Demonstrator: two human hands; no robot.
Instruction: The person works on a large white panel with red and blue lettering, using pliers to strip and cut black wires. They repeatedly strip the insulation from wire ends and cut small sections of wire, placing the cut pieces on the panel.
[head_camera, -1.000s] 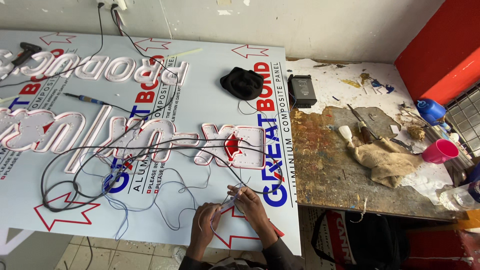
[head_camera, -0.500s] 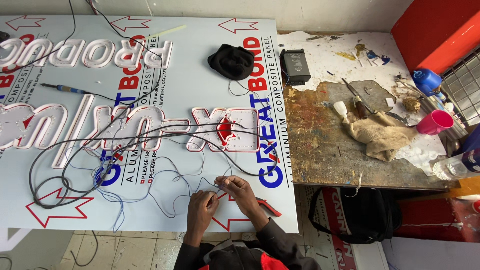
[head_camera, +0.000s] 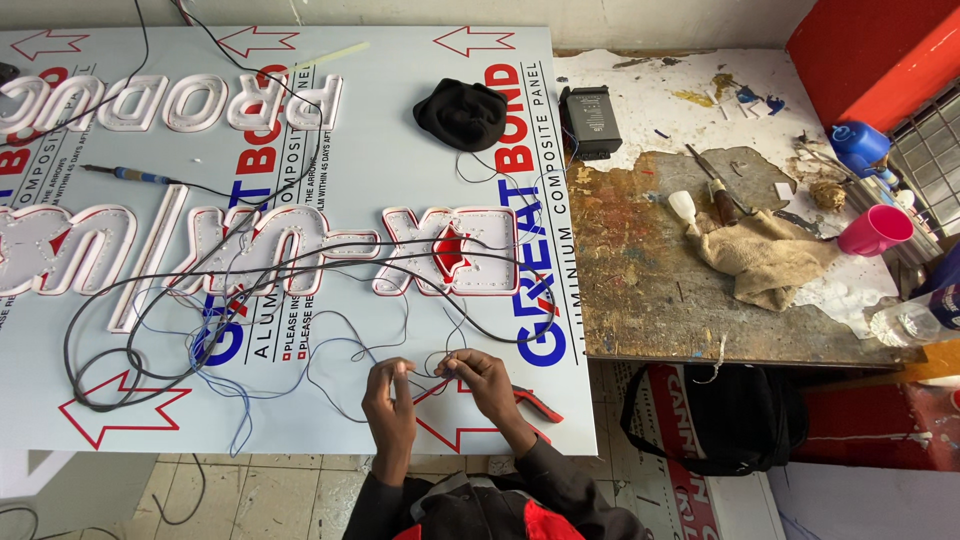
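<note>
My left hand (head_camera: 388, 392) and my right hand (head_camera: 478, 378) meet over the near edge of a large white composite panel (head_camera: 400, 190) with printed arrows. Each pinches the end of a thin wire (head_camera: 425, 370), and the two ends come together between my fingertips. More thin blue and grey wires (head_camera: 300, 365) trail off to the left. Thicker black cables (head_camera: 150, 350) loop towards white channel letters with red edges (head_camera: 250, 250) lying on the panel. A red-handled tool (head_camera: 535, 402) lies under my right wrist.
A soldering iron (head_camera: 130, 175), a black cloth (head_camera: 462, 112) and a black power box (head_camera: 590, 120) lie farther off. The worn bench (head_camera: 680, 270) at right carries a rag (head_camera: 765, 258), a pink cup (head_camera: 875, 230) and a blue bottle (head_camera: 858, 145). A black bag (head_camera: 730, 415) sits on the floor.
The view has shifted down and right across the panel. My hands stay together on the thin wire ends, working them between the fingertips.
</note>
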